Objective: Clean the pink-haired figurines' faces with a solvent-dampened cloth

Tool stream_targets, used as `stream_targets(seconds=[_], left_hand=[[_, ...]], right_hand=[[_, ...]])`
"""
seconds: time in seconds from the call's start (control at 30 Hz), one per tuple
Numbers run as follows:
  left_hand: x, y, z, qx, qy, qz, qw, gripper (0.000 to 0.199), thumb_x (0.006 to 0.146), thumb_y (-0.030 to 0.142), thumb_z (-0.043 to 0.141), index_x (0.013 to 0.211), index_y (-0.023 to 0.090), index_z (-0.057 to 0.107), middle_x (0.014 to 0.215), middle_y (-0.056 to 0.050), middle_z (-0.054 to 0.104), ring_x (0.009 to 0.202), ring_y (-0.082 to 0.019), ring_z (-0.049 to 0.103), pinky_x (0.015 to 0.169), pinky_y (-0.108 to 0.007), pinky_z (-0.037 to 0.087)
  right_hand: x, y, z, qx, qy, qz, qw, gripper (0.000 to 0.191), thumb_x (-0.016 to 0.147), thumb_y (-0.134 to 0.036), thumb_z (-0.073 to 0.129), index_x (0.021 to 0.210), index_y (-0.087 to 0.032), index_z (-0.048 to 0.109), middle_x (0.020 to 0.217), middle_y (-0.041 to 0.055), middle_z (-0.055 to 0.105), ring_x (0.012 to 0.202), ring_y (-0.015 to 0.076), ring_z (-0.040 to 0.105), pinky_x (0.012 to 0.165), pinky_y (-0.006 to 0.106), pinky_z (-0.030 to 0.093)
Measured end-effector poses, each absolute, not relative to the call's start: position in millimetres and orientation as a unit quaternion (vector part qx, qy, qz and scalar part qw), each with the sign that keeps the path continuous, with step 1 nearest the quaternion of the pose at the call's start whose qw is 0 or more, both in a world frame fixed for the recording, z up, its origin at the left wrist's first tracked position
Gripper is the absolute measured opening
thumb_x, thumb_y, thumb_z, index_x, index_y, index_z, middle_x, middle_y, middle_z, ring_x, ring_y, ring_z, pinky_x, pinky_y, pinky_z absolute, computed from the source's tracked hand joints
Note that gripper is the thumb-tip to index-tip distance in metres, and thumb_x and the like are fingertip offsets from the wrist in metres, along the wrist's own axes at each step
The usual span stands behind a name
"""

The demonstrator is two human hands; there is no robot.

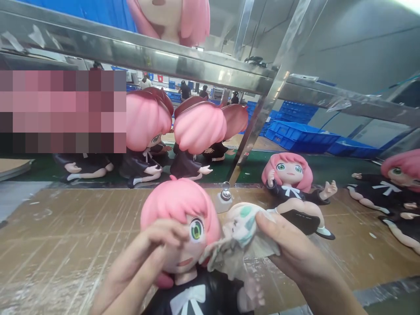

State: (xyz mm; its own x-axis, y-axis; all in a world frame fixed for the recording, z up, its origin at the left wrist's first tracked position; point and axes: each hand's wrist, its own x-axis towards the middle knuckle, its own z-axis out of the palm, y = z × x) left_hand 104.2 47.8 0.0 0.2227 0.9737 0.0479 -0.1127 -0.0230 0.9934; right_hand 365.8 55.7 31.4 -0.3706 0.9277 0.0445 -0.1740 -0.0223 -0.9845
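A pink-haired doll figure (183, 201) in a black dress with a white bow (188, 300) stands upright in front of me. My left hand (160, 245) is at its face, covering one eye. The fingers are bent and closed together; whatever they may hold is hidden. In my right hand (282, 236), thumb on top, is a crumpled cloth (244, 232), whitish with green patches and a greyish hanging part. The cloth is beside the figure's cheek, partly in front of its hair. Behind it stands a small white bottle (224, 202) with a metal top.
A similar figure (288, 175) sits leaning back on the cardboard-covered table (82, 227); others (390, 188) lie at right. Several kneel along the green surface (341, 168) behind. A metal frame (259, 122) crosses the view. Blue crates (298, 135) and people are farther back.
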Motion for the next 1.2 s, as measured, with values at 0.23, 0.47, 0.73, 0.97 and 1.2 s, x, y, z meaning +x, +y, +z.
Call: stream_targets(seconds=[0.23, 0.47, 0.73, 0.97, 1.2], left_hand=[[135.5, 90.9, 41.5, 0.622, 0.332, 0.339, 0.623, 0.037, 0.086, 0.051, 0.067, 0.108, 0.021, 0.071, 0.082, -0.003, 0.069, 0.081, -0.019, 0.067, 0.057, -0.019, 0.049], [147.9, 103.1, 44.1, 0.526, 0.300, 0.378, 0.701, 0.038, 0.088, 0.055, 0.064, 0.088, 0.018, 0.058, 0.076, 0.001, 0.055, 0.067, -0.011, 0.051, 0.059, -0.019, 0.041], [151.2, 104.7, 57.4, 0.492, 0.319, 0.430, 0.687, 0.043, 0.081, 0.049, 0.074, 0.073, 0.019, 0.045, 0.062, 0.006, 0.044, 0.051, -0.005, 0.035, 0.046, -0.014, 0.029], [152.4, 97.8, 60.1, 0.519, 0.294, 0.438, 0.673, 0.041, 0.079, 0.046, 0.077, 0.072, 0.018, 0.047, 0.073, 0.002, 0.056, 0.052, -0.004, 0.042, 0.046, -0.015, 0.029], [150.2, 96.2, 57.4, 0.572, 0.241, 0.436, 0.652, 0.037, 0.083, 0.053, 0.072, 0.093, 0.024, 0.052, 0.080, 0.000, 0.065, 0.061, -0.010, 0.057, 0.052, -0.018, 0.040]], right_hand=[[350.4, 64.6, 49.8, -0.329, -0.609, 0.608, 0.388, 0.043, 0.098, -0.051, 0.053, 0.085, -0.013, 0.067, 0.075, 0.0021, 0.059, 0.066, 0.0102, 0.053, 0.061, 0.022, 0.040], [333.9, 72.0, 56.4, -0.337, -0.570, 0.624, 0.415, 0.033, 0.097, -0.046, 0.058, 0.106, -0.017, 0.072, 0.078, 0.0004, 0.064, 0.067, 0.0103, 0.054, 0.070, 0.024, 0.044], [327.3, 71.2, 45.4, -0.287, -0.422, 0.763, 0.397, 0.045, 0.074, -0.042, 0.084, 0.103, -0.010, 0.072, 0.083, 0.0077, 0.071, 0.070, 0.0136, 0.066, 0.069, 0.023, 0.051], [325.8, 64.7, 36.9, -0.285, -0.388, 0.780, 0.400, 0.036, 0.071, -0.037, 0.086, 0.089, -0.010, 0.071, 0.068, 0.0017, 0.065, 0.054, 0.0073, 0.057, 0.057, 0.017, 0.046], [311.6, 51.4, 29.2, -0.199, -0.358, 0.786, 0.463, 0.041, 0.079, -0.037, 0.078, 0.113, -0.018, 0.067, 0.092, 0.0039, 0.070, 0.078, 0.0134, 0.066, 0.082, 0.027, 0.051]])
